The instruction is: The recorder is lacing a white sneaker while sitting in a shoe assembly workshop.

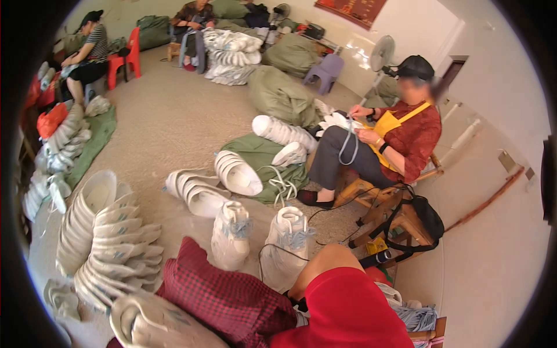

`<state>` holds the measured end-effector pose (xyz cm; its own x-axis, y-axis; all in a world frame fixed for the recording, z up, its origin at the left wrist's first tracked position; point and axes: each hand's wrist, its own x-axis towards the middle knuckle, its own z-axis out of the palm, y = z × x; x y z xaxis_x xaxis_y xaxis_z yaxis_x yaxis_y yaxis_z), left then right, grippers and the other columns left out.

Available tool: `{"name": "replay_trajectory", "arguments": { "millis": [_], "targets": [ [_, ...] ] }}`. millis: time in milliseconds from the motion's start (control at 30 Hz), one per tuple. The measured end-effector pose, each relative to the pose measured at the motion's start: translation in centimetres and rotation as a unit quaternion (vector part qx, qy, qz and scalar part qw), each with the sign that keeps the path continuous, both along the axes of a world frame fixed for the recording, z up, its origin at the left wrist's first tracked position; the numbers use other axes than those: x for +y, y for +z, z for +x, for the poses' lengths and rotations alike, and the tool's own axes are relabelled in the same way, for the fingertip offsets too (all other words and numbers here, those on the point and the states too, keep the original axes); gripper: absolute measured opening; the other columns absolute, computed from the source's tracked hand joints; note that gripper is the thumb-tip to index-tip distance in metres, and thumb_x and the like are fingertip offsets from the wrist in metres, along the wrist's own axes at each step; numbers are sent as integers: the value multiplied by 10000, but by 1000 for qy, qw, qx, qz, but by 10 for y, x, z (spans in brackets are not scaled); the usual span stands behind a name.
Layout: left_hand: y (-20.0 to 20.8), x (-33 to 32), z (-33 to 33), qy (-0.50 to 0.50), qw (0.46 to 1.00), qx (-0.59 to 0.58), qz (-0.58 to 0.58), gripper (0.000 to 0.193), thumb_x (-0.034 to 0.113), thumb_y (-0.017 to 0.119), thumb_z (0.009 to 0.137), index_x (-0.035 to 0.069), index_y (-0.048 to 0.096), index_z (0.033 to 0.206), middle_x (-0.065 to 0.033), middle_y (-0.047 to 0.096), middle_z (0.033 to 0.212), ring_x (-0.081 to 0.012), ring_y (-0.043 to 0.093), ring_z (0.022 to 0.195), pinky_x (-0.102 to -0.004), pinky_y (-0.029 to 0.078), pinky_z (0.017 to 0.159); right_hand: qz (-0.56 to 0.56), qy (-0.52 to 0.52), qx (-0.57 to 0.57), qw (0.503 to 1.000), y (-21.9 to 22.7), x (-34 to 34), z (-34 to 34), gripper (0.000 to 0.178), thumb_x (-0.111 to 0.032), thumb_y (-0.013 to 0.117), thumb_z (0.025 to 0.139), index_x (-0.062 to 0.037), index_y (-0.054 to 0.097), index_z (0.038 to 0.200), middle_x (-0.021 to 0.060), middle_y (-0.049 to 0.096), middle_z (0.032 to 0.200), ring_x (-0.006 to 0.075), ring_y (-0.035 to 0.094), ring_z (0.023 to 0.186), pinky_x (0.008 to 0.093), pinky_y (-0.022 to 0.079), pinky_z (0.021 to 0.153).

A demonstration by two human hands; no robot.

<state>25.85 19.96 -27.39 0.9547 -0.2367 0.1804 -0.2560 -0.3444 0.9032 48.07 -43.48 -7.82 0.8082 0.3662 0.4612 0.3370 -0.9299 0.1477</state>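
Neither of my hands shows in the head view. A red-and-black checked cloth [232, 296] lies across my lap on the left, beside my bare knee and red garment [348, 307]. Left of the cloth, at the lower edge, is a large off-white shoe [156, 322], partly cut off; whether a hand touches it is hidden. Just ahead of my knees two white high-top sneakers with light blue laces stand upright, a left sneaker [229, 240] and a right sneaker [288, 243]. A thin black cord crosses the right one.
Stacked white shoe uppers [116, 249] rise at left; more uppers [200, 194] lie ahead near a green cloth [255, 156]. At right a seated co-worker [400, 133] handles a white shoe and pale blue lace. A wooden stool [400, 223] with a black bag stands nearer. Two more people sit far off.
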Motion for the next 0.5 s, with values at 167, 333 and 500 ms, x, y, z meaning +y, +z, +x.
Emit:
{"name": "replay_trajectory", "arguments": {
  "millis": [167,333,500],
  "targets": [
    [4,-108,-222,152,981,116,-23,270,269,556,972,36,649,1072,-123,677,898,-235,683,811,-346,549,781,-43,175,141,973,-48,33,2,285,-201,493,933,-2,681,1012,184,705,963,365,672,883,459,529,783],
    [40,-222,-369,322,928,184,-26,270,267,554,972,35,648,1075,-126,680,900,-234,685,808,-346,551,776,-71,367,223,900,-102,135,7,281,-198,494,932,-3,682,1006,186,705,959,368,672,880,460,529,780],
    [66,-272,-418,407,893,191,2,270,264,553,973,34,648,1077,-128,682,902,-234,688,805,-346,553,770,-70,473,240,845,-123,214,-12,278,-196,495,930,-3,682,1000,188,704,955,371,672,877,462,529,777]
  ]
}}
